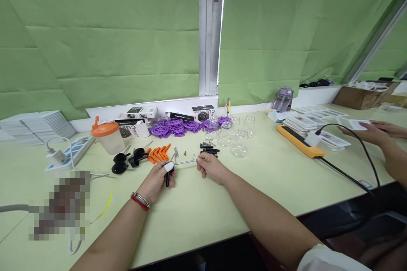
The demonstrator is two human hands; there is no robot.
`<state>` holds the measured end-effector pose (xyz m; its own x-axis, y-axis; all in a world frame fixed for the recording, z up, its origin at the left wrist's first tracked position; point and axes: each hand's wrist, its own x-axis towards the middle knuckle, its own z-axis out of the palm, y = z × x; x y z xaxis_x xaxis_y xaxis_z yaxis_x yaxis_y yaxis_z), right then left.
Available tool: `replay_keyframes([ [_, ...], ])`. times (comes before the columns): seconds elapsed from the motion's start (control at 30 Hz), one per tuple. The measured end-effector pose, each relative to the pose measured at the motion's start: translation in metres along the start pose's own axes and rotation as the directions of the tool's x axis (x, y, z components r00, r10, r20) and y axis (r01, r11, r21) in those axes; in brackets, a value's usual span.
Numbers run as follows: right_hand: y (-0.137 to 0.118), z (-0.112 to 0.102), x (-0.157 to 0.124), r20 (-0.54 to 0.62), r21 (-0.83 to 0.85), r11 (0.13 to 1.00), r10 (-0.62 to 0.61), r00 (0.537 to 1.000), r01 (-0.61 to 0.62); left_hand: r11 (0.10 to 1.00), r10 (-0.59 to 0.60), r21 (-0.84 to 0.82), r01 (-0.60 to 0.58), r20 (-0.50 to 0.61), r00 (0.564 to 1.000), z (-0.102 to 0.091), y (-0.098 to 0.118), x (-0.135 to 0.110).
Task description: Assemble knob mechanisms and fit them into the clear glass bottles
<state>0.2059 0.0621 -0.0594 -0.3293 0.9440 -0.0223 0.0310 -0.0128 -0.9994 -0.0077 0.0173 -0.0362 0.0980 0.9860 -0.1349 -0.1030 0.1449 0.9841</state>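
My left hand [154, 183] is closed round a black L-shaped part [168, 180] with a stem pointing down; its thumb wears a white cover. A thin metal rod [185, 162] runs from that part to my right hand [212, 168], whose fingertips pinch the far end. Whether the rod is fixed in the black part cannot be made out. Just beyond the hands lie orange angled pieces [159, 153], small metal pins [176, 152], a small brass piece [185, 153], black tubes [210, 150] and springs [209, 143]. Black cup-shaped parts with rods [137, 157] lie further left.
Purple wheel-like parts [174, 128] and clear round containers [238, 149] line the back. An orange-lidded cup [110, 135] and a white power strip [72, 152] stand left. At right are an orange power strip [299, 143], stacked cards [302, 123] and another person's hands [365, 130].
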Motion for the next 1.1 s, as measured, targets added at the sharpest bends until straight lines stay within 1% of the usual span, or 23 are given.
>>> replay_keyframes([
  [0.4, 0.0018, -0.0002, 0.0012, -0.001, -0.037, 0.999, 0.005, 1.0, -0.005, 1.0, 0.001, 0.005, -0.001, -0.001, 1.0, 0.0, 0.0004, -0.0004],
  [0.87, -0.003, 0.0023, -0.0011, -0.013, -0.009, 1.0, 0.007, 1.0, -0.007, 1.0, -0.005, -0.011, 0.005, -0.005, 1.0, -0.0002, -0.0002, 0.0],
  [1.1, -0.0062, 0.0024, -0.0039, -0.009, 0.019, 1.0, 0.018, 1.0, -0.018, 1.0, 0.005, 0.008, -0.005, 0.002, 1.0, -0.0006, -0.0005, 0.0007],
])
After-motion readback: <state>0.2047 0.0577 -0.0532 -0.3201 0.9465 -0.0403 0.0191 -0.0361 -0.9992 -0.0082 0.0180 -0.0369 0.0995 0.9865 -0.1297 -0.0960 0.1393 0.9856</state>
